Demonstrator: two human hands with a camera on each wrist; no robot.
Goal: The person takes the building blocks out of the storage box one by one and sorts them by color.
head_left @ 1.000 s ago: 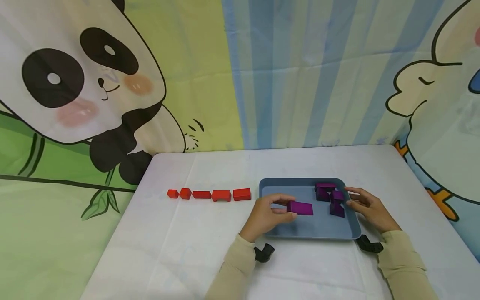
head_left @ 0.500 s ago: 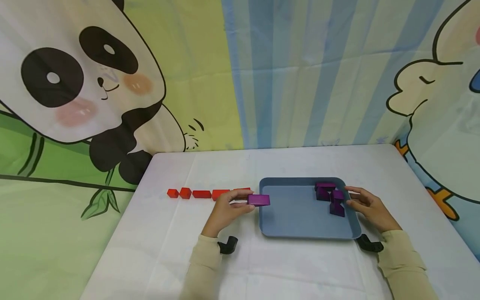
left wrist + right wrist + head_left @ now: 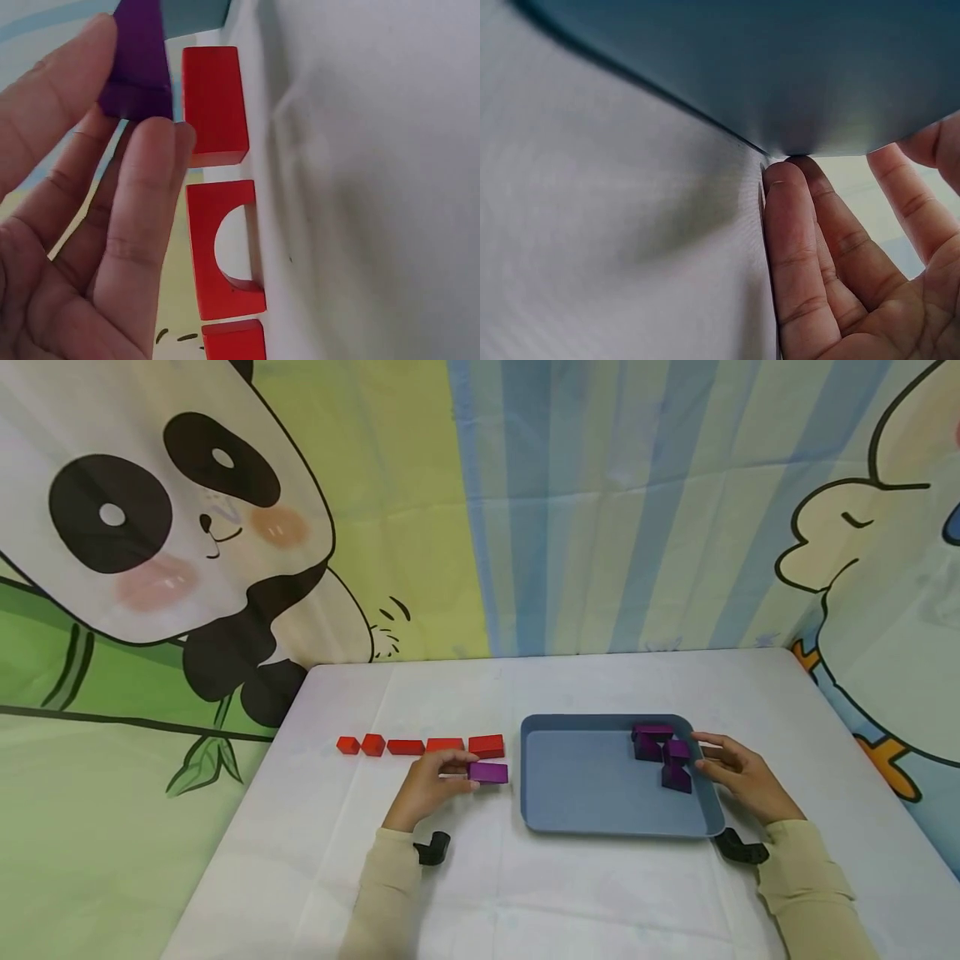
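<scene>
My left hand pinches a purple rectangular block between thumb and fingertips, just in front of the right end of a row of red blocks. In the left wrist view the purple block overlaps the nearest red block's side. My right hand holds the right edge of a blue-grey tray. Its thumb reaches the rim, and its fingers lie along the outer wall in the right wrist view. Inside the tray's right end sit several dark purple blocks.
The red row on the white table runs from small pieces at left through an arch block to a rectangular block at right. A panda-printed curtain stands behind the table. Black wrist mounts sit on both wrists.
My left hand has carried the purple block leftward out of the tray, then down and nearer me, in front of the red row. The right hand stays at the tray's edge.
</scene>
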